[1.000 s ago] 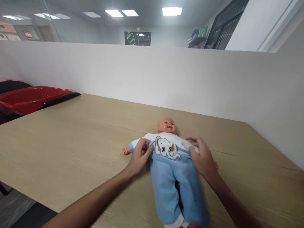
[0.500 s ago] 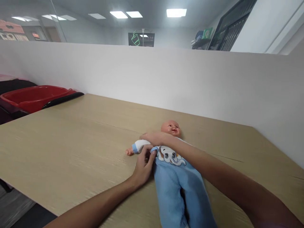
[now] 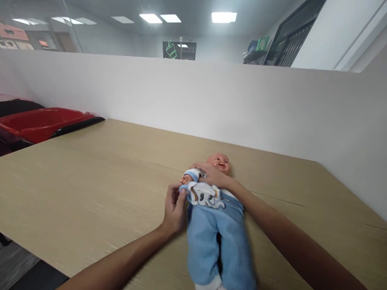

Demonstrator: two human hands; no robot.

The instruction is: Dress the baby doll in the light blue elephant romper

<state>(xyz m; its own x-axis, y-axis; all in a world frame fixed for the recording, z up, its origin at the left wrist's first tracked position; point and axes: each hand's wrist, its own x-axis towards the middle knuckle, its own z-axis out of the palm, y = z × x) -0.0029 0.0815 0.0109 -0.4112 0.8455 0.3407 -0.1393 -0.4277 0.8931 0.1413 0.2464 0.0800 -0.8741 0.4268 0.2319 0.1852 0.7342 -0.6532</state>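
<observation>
A baby doll (image 3: 221, 161) lies on its back on the wooden table, its head toward the wall. It wears light blue overalls (image 3: 204, 233) with an elephant face on the bib, over a white top. My left hand (image 3: 173, 207) is closed, pinching the overalls' blue edge at the doll's side and pulling it outward. Lying across the doll's chest, my right hand (image 3: 213, 176) has its fingers around the white sleeve (image 3: 193, 173) of the doll's bent arm. The doll's small hand (image 3: 185, 179) sits close above my left fingertips. My right fingers partly hide the sleeve.
The tan table (image 3: 90, 173) reaches to a white wall (image 3: 169, 92) with a window above it. At the far left, beyond the table edge, stands a red plastic tub (image 3: 45, 121) with a black rim beside it.
The doll's arm, stretched out sideways before, is now bent in toward the bib. My right hand has drawn back onto the sleeve. My left hand has pulled the overalls' edge leftward.
</observation>
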